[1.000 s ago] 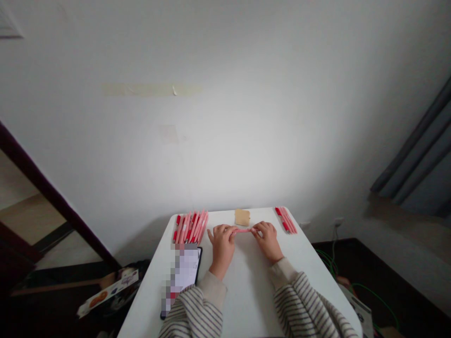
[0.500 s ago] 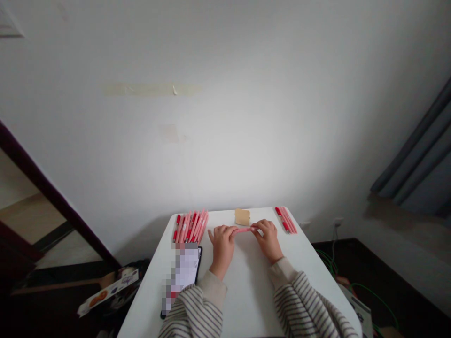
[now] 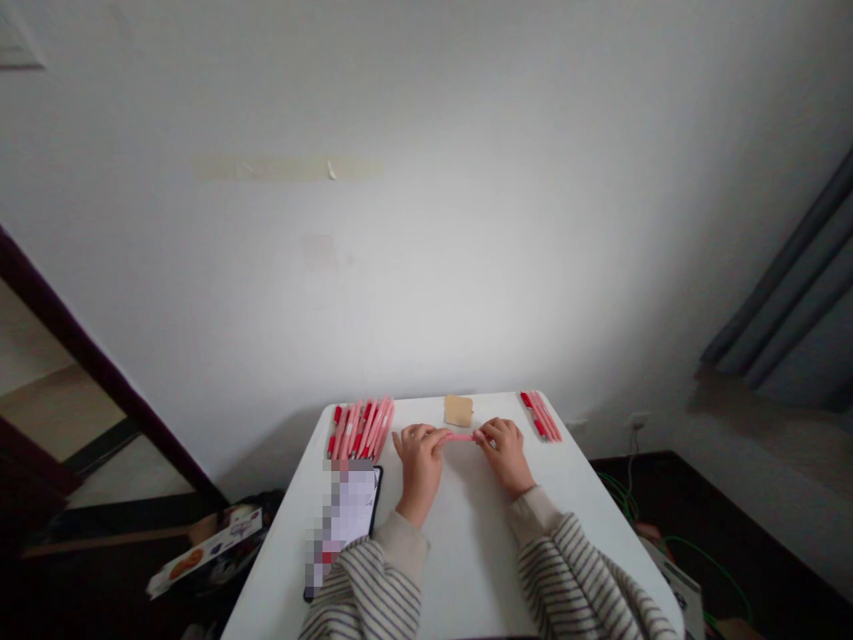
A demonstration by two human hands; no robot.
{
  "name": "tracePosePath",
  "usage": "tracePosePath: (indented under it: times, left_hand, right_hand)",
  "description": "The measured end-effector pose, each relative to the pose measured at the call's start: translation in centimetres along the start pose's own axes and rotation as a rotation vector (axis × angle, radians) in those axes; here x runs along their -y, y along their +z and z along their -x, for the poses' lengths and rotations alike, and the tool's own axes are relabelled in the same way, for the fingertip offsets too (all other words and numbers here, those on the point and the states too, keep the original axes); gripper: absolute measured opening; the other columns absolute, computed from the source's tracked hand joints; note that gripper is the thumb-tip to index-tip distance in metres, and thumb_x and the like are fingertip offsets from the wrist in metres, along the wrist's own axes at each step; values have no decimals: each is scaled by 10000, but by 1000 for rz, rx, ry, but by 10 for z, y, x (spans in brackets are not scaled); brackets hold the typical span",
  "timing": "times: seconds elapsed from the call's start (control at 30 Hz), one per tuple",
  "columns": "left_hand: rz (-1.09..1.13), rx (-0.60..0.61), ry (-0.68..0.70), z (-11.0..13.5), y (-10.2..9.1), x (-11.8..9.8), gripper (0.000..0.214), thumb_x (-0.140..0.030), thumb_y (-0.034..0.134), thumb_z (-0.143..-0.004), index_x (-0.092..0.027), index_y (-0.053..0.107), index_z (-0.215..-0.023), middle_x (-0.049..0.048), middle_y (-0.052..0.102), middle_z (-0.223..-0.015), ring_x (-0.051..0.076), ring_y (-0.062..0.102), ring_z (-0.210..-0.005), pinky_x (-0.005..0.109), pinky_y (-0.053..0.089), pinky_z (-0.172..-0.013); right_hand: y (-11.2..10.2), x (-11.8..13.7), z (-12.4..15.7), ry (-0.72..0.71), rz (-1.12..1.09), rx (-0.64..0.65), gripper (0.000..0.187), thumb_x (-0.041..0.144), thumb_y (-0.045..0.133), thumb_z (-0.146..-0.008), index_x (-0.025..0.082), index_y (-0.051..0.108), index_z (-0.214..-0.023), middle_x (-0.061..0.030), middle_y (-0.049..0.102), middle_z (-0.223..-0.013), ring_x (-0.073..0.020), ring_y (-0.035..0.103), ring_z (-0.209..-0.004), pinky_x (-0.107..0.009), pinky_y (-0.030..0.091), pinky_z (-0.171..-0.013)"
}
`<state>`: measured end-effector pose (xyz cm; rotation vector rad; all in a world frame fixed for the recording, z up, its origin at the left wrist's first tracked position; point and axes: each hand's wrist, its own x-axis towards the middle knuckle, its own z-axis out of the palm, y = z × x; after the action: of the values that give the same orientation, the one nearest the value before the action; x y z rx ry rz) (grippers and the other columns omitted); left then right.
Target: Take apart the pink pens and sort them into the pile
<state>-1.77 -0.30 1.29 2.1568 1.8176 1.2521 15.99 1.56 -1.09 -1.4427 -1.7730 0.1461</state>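
Note:
Both my hands hold one pink pen (image 3: 458, 436) level above the white table (image 3: 466, 542). My left hand (image 3: 419, 467) pinches its left end and my right hand (image 3: 505, 455) pinches its right end. A row of several pink pens with red caps (image 3: 360, 429) lies at the table's far left. A smaller group of pink pens (image 3: 541, 416) lies at the far right. A small tan card (image 3: 458, 411) rests near the far edge, just beyond the held pen.
A phone (image 3: 346, 524) with a lit screen lies at the table's left side near my left sleeve. The white wall stands right behind the table. A box (image 3: 203, 551) sits on the dark floor at left; green cables (image 3: 673, 542) trail at right.
Both hands have stayed on the pink pen and shifted only slightly; the pen and the piles lie as before.

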Motion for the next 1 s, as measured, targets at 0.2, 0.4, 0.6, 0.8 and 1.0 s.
tracePosePath:
  times: [0.2,0.4,0.6,0.8,1.0]
  left_hand:
    - [-44,22,-25,0,1,-1,231,-272,500,-887,-321,717,-948,28,666,-900,217,490,-987,445,241,-997]
    - [-49,60,-47,0,2,0,224,-357,498,-893,-309,710,-948,27,669,-901,219,485,-994,456,224,-1001]
    - [-27,57,-38,-2,1,1,214,-354,510,-889,-317,718,-921,16,674,-885,206,486,-961,401,266,-939]
    - [0,38,-17,-2,-1,1,225,-335,510,-889,-311,731,-928,25,674,-878,199,485,-944,384,274,-916]
    - [-27,23,-21,-1,-1,0,225,-326,506,-890,-322,728,-923,25,669,-899,204,486,-954,395,266,-932]
  right_hand:
    - [-4,1,-2,-38,-42,-55,332,521,463,-913,272,666,-997,-46,652,-931,-223,529,-954,-381,342,-906]
    - [-2,-1,-3,-30,-39,-66,286,480,481,-917,273,669,-978,-46,659,-940,-229,521,-966,-384,325,-918]
    - [0,-2,-2,-25,-9,-52,224,429,506,-914,288,671,-966,-39,659,-920,-228,520,-966,-389,322,-913]
    - [2,-3,-1,-13,16,-44,295,446,453,-936,272,682,-868,-44,643,-882,-222,505,-944,-388,331,-899]
    - [3,-5,-1,4,-18,-39,361,503,421,-937,278,690,-851,-53,640,-923,-234,499,-944,-397,339,-887]
